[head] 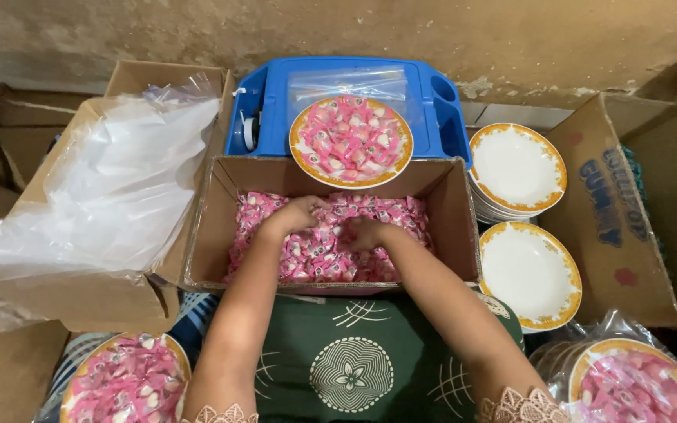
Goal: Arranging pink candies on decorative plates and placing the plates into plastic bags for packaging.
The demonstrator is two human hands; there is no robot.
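Both my hands reach into an open cardboard box (205,227) filled with small pink-wrapped candies (401,215). My left hand (295,213) lies on the candies at the box's left middle, fingers curled into the pile. My right hand (363,233) is beside it, fingers closed around a clump of candies. On the box's far edge rests a white plate with an orange rim (299,153), heaped with the same pink candies.
A blue plastic tray (432,94) sits behind the box. Empty orange-rimmed plates stack at the right (517,168), another below (530,274). Candy-filled plates wrapped in plastic lie bottom left (123,380) and bottom right (636,384). A box with clear plastic bags (119,188) stands left.
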